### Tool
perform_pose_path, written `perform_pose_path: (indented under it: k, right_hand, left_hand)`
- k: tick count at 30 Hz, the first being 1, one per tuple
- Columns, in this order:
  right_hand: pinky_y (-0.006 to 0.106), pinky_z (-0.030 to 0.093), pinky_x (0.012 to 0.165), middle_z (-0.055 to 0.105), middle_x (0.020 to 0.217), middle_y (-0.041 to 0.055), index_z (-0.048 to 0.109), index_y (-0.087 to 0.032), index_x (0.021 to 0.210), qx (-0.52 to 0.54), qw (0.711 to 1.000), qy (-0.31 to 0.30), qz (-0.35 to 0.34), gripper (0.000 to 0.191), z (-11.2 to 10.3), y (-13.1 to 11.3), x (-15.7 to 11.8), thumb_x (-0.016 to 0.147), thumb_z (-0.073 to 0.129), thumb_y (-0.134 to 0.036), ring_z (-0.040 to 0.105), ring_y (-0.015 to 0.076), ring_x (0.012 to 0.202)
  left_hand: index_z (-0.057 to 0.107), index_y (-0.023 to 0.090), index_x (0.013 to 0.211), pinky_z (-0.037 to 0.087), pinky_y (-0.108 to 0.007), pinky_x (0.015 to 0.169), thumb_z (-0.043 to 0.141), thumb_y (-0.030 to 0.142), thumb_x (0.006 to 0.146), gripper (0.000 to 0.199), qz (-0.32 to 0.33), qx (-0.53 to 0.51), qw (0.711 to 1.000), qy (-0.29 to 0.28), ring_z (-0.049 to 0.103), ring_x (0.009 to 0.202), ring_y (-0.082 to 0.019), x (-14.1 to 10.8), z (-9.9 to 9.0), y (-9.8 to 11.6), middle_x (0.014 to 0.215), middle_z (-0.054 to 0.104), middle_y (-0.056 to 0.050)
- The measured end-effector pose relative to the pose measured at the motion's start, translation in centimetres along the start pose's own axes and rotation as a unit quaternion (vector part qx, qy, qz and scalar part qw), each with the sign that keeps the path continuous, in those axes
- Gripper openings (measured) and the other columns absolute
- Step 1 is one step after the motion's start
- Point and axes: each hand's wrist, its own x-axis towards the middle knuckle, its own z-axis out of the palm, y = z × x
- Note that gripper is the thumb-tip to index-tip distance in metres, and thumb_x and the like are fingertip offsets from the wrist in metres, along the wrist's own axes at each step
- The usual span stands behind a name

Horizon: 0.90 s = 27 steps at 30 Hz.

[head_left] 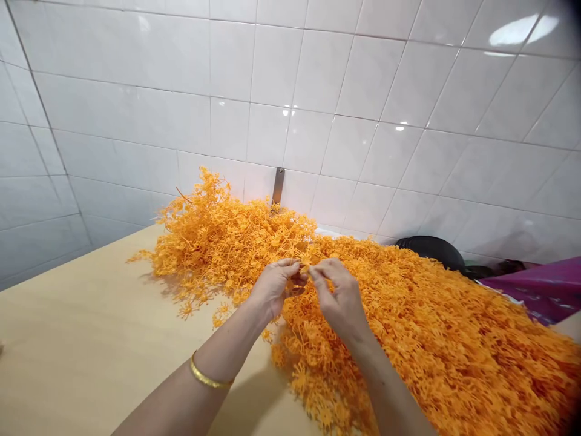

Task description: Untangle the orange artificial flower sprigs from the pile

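Observation:
My left hand is closed, its thumb and fingers pinching a small orange flower-like piece. Close beside it, my right hand pinches the same piece between thumb and fingertips. Both hands are over a long heap of orange branching pieces, which spreads to the right. A looser, tangled pile of orange stems and flowers lies behind and to the left of my hands. A gold bangle circles my left wrist.
The pale wooden table runs along the left and front. A white tiled wall rises behind, with a dark metal bracket. Black round dishes and a purple sheet are at the right back.

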Motion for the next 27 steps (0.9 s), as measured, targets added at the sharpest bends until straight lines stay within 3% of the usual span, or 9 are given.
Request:
perform_pose_path:
  k: [3,5,8,10,15,18,22,24,27]
  right_hand:
    - [0.025,0.037,0.063,0.052,0.075,0.0029,0.053,-0.017,0.075,0.048,0.989,0.08,0.112,0.02,-0.5,1.1,0.4,0.08,0.043,-0.034,0.048,0.0144,0.07]
    - [0.025,0.037,0.062,0.053,0.075,0.0021,0.053,-0.018,0.078,0.135,0.975,0.04,0.17,0.024,-0.4,1.7,0.4,0.077,0.047,-0.04,0.049,0.0142,0.07]
    - [0.024,0.039,0.061,0.054,0.07,0.0009,0.052,-0.017,0.073,0.267,0.942,-0.047,0.2,0.026,0.1,2.2,0.3,0.074,0.049,-0.043,0.049,0.0129,0.066]
    - [0.023,0.038,0.06,0.051,0.065,-0.0004,0.05,-0.016,0.067,0.29,0.934,-0.038,0.207,0.025,0.3,2.4,0.2,0.073,0.051,-0.041,0.048,0.0116,0.062]
    - [0.021,0.036,0.056,0.044,0.055,-0.004,0.045,-0.016,0.057,0.272,0.929,0.08,0.238,0.027,0.0,3.3,0.4,0.07,0.056,-0.038,0.043,0.0085,0.055]
    - [0.022,0.038,0.053,0.044,0.052,-0.0044,0.045,-0.017,0.057,0.245,0.919,0.168,0.26,0.028,-1.5,4.7,0.6,0.068,0.057,-0.04,0.043,0.0081,0.051]
    - [0.024,0.042,0.05,0.044,0.049,-0.0056,0.045,-0.017,0.061,0.241,0.842,0.351,0.33,0.026,-4.8,6.7,0.9,0.063,0.058,-0.039,0.045,0.0085,0.045]
    - [0.023,0.042,0.05,0.048,0.053,-0.0048,0.049,-0.018,0.07,0.261,0.846,0.323,0.334,0.023,-5.5,6.8,1.0,0.062,0.06,-0.036,0.047,0.0084,0.046]
    - [0.021,0.038,0.049,0.048,0.056,-0.0043,0.053,-0.018,0.081,0.285,0.892,0.165,0.311,0.027,-4.6,5.4,1.1,0.064,0.058,-0.037,0.046,0.0074,0.048]
  left_hand:
    - [0.053,0.013,0.063,0.037,-0.022,0.052,0.058,0.016,0.063,0.006,-0.004,0.024,0.999,-0.026,0.049,0.05,-0.009,-0.3,0.4,-0.3,0.052,0.053,-0.001]
    - [0.053,0.013,0.062,0.034,-0.021,0.05,0.06,0.017,0.062,0.008,0.008,0.043,0.998,-0.041,0.048,0.049,-0.009,-0.4,0.5,-0.6,0.05,0.052,-0.001]
    - [0.055,0.012,0.06,0.032,-0.021,0.049,0.061,0.024,0.062,0.014,0.029,0.077,0.994,-0.07,0.046,0.046,-0.008,-0.3,0.6,-1.3,0.049,0.052,-0.001]
    - [0.055,0.012,0.059,0.032,-0.021,0.047,0.06,0.03,0.064,0.019,0.04,0.1,0.991,-0.074,0.043,0.043,-0.007,-0.3,0.6,-1.6,0.048,0.05,0.0]
    - [0.054,0.014,0.054,0.017,-0.02,0.039,0.057,0.037,0.067,0.027,0.039,0.16,0.982,-0.092,0.022,0.032,-0.003,-0.7,1.1,-2.2,0.035,0.028,0.007]
    - [0.053,0.014,0.051,0.012,-0.021,0.039,0.057,0.039,0.066,0.029,0.026,0.172,0.979,-0.106,0.016,0.034,-0.003,-1.0,1.2,-2.0,0.036,0.023,0.007]
    - [0.054,0.013,0.055,0.017,-0.02,0.041,0.058,0.037,0.066,0.027,0.029,0.156,0.986,-0.048,0.017,0.037,-0.003,-0.7,0.7,-1.9,0.038,0.022,0.008]
    - [0.054,0.014,0.058,0.02,-0.02,0.042,0.056,0.037,0.067,0.025,0.034,0.13,0.99,-0.027,0.019,0.038,-0.004,-0.2,0.4,-2.2,0.038,0.024,0.007]
    - [0.05,0.015,0.061,0.023,-0.02,0.043,0.055,0.035,0.068,0.021,0.033,0.116,0.993,-0.014,0.027,0.04,-0.006,0.3,0.2,-2.8,0.041,0.033,0.005]
